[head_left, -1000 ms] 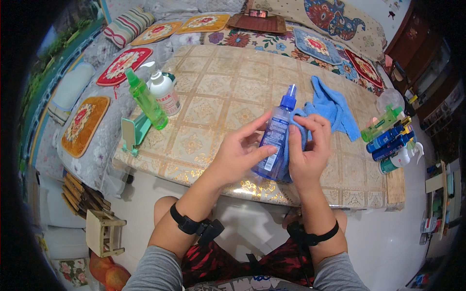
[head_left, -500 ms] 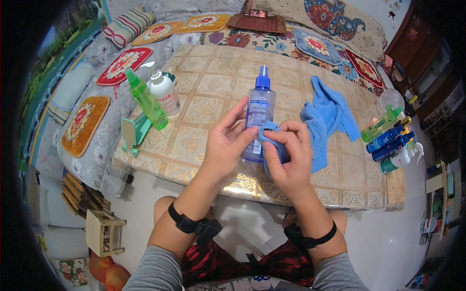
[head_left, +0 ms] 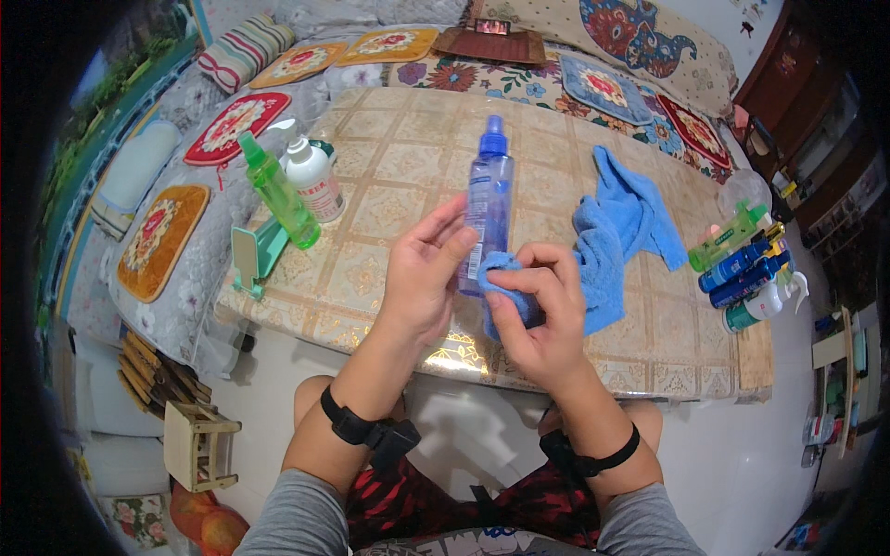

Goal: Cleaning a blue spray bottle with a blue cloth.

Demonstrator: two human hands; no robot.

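A translucent blue spray bottle (head_left: 491, 190) with a darker blue cap stands nearly upright over the near middle of the table. My left hand (head_left: 419, 278) grips its lower left side, thumb across the front and fingers partly behind it. In my right hand (head_left: 547, 315) a corner of a blue cloth (head_left: 616, 232) is pinched between thumb and fingers, bunched against the bottle's lower right side. The rest of the cloth trails rightward over the tabletop. Whether the bottle's base touches the table is hard to tell; cloth and hands partly cover its lower end.
On the patterned table cover (head_left: 389, 185), a green spray bottle (head_left: 281, 199), a white pump bottle (head_left: 313, 176) and a mint-green stand (head_left: 260, 257) are at left. Several bottles lie along the right edge, among them a green one (head_left: 728, 239). A wooden stool (head_left: 197, 445) is lower left.
The bottle has turned, so its label faces more to the left, and it has shifted slightly left. My right hand has moved the bunched cloth a little left and down along it.
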